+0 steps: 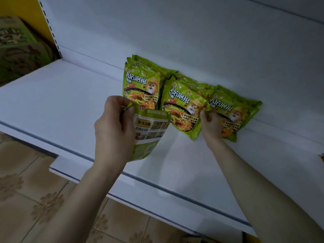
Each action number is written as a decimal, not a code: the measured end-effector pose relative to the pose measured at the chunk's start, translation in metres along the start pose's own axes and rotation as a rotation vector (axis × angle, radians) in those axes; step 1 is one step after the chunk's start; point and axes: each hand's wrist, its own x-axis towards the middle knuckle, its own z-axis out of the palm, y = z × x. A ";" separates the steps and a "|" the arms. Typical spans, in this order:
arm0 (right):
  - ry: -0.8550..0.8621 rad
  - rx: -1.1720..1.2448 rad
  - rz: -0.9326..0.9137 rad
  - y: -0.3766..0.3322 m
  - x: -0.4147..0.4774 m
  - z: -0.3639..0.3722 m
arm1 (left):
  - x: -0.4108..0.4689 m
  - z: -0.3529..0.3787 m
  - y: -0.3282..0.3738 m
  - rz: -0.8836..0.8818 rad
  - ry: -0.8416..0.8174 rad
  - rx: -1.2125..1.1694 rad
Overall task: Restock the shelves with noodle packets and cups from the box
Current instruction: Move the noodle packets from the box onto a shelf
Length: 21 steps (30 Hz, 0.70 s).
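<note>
My left hand (114, 127) pinches a packet (150, 130) by its top edge, above the shelf (61, 102). My right hand (211, 125) grips the right stack (233, 111) at the far wall; open shelf lies left and near.

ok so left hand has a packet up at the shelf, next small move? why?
Probably lower the held packet against the front of the left row. The left hand grips it right in front of that row, while the right hand holds the right row on the shelf.
</note>
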 end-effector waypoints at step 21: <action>0.004 0.002 0.200 -0.003 0.002 0.010 | 0.007 0.011 -0.013 0.077 -0.051 -0.073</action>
